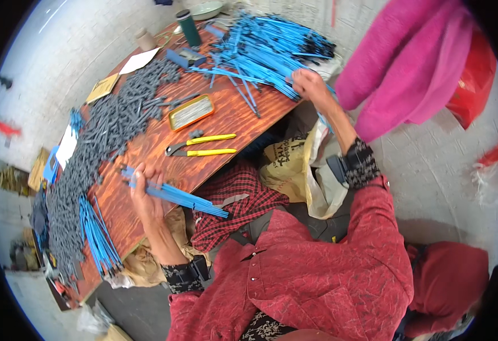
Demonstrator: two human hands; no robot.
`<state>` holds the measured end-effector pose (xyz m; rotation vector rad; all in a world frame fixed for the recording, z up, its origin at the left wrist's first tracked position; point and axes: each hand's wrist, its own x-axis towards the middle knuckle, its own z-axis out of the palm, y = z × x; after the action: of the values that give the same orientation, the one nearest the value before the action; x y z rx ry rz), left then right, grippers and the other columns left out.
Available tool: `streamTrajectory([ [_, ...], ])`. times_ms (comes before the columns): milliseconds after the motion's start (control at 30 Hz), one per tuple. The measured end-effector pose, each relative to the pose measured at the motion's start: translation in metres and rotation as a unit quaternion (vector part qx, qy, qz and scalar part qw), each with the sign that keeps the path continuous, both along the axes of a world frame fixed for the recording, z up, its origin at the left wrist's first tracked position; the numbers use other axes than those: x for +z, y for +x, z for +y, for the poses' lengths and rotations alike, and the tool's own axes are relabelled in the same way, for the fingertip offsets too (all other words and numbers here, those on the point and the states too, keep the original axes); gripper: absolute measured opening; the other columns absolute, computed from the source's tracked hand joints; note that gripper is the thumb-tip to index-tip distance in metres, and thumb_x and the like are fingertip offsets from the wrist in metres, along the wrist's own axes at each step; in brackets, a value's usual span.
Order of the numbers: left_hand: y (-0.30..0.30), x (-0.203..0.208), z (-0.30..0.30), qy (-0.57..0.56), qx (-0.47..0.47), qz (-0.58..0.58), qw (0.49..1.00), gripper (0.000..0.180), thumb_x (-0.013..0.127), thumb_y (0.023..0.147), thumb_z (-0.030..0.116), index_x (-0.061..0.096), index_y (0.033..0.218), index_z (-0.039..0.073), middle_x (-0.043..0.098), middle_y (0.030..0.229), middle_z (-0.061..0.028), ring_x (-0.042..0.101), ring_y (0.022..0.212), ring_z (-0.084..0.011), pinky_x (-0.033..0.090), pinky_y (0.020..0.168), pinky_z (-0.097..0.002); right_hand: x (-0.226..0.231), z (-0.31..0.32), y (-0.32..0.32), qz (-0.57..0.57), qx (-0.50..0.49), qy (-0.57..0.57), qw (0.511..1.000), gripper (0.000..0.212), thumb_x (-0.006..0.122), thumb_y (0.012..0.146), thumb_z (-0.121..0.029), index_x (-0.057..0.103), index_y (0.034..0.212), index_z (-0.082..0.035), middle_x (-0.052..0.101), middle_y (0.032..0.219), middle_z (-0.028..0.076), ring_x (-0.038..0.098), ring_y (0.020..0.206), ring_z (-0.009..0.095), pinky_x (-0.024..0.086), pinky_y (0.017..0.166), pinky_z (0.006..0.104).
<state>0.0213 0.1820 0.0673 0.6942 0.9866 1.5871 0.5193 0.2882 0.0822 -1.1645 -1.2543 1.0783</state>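
Observation:
Blurred a little by motion, my left hand (146, 193) is closed round a small bundle of thin blue rods (195, 203), held over the table's near edge with their ends pointing right. My right hand (311, 86) is at the near right side of a big heap of blue rods (260, 42), many with black ends. Its fingers are curled closed against the blue rods; what they grip is hidden. Between the hands, yellow-handled pliers (212, 152) lie on the wooden table with jaws to the left. Behind them sits a shallow yellow-rimmed tin (192, 112) of small pale pieces.
A long heap of grey pieces (106, 119) covers the table's left side, with another blue rod bundle (98, 238) at its near end. A green tumbler (188, 28) stands at the back. Right of the table are an open sack (317, 170) and hanging pink cloth (408, 57).

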Motion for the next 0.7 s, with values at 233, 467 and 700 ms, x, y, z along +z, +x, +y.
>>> streamTrajectory([
  [233,0.034,0.019,0.012,0.064,-0.044,-0.031,0.996,0.038,0.06,0.101,0.02,0.051,0.132,0.001,0.06,0.132,-0.0241,0.06,0.122,-0.0336,0.049,0.106,-0.0476,0.026,-0.062,-0.114,-0.136,0.177,0.001,0.975,0.03,0.057,0.101,-0.033,0.063,0.089,-0.006,0.058,0.063,-0.002,0.046,0.049,0.004,0.036,0.047,0.0215],
  [467,0.024,0.016,0.009,0.069,-0.02,-0.061,0.996,0.029,0.065,0.098,0.018,0.059,0.122,0.003,0.069,0.111,-0.0127,0.068,0.104,-0.0264,0.057,0.095,-0.0443,-0.001,-0.077,-0.167,-0.108,0.179,-0.036,0.977,0.029,0.057,0.102,-0.03,0.063,0.099,-0.002,0.055,0.058,0.0,0.046,0.044,0.005,0.035,0.041,0.0231],
  [700,0.02,0.018,0.004,0.064,0.004,-0.102,0.993,0.019,0.068,0.097,0.02,0.062,0.111,0.009,0.066,0.095,-0.0049,0.068,0.088,-0.02,0.061,0.081,-0.0391,-0.016,-0.095,-0.18,0.008,0.259,-0.039,0.965,0.041,0.061,0.101,-0.023,0.055,0.135,-0.001,0.052,0.072,-0.004,0.047,0.062,0.004,0.035,0.053,0.0211],
])
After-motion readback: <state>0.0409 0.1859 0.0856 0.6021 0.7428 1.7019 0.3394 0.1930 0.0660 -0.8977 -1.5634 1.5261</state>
